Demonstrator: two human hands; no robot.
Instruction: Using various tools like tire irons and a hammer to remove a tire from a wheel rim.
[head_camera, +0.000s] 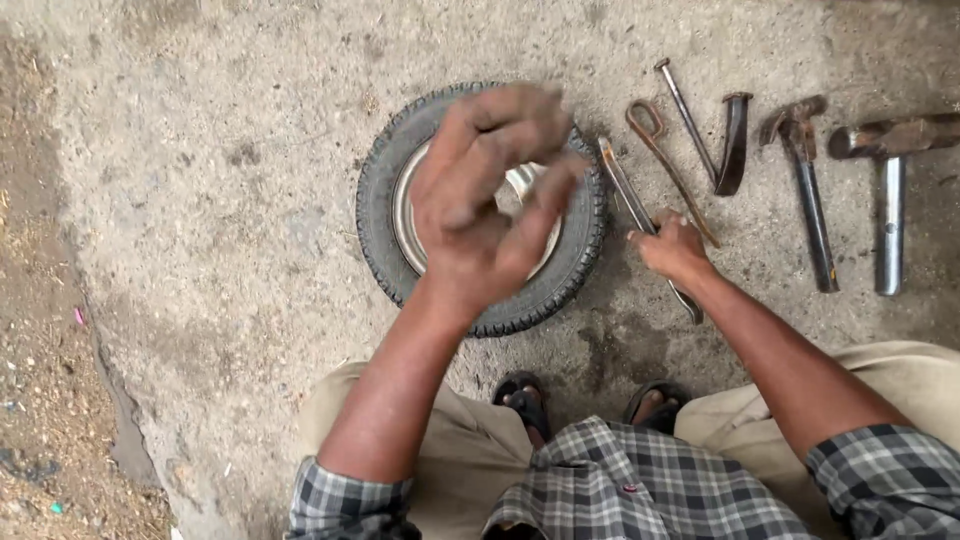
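1. Far left: a strip of loose dirt and straw litter runs along the edge of the rough, pitted concrete floor.
2. Centre: a small wheel lies flat on the concrete, a black knobbly rubber tyre around a shiny round metal rim.
3. Above it, the left hand hangs in the air, dusty and blurred, fingers spread apart and bent, gripping nothing.
4. Just right of the tyre, a long flat steel tyre lever lies on the ground, its upper end right against the tread.
5. The right hand is down on that lever, fingers curled over its shaft.
6. Next, a thin rusty bar with a looped end runs down to the knuckles.
7. Beyond: a slim nail-headed rod, a short dark curved iron, then two worn hammers, one rust-headed, one with a smooth chrome handle.
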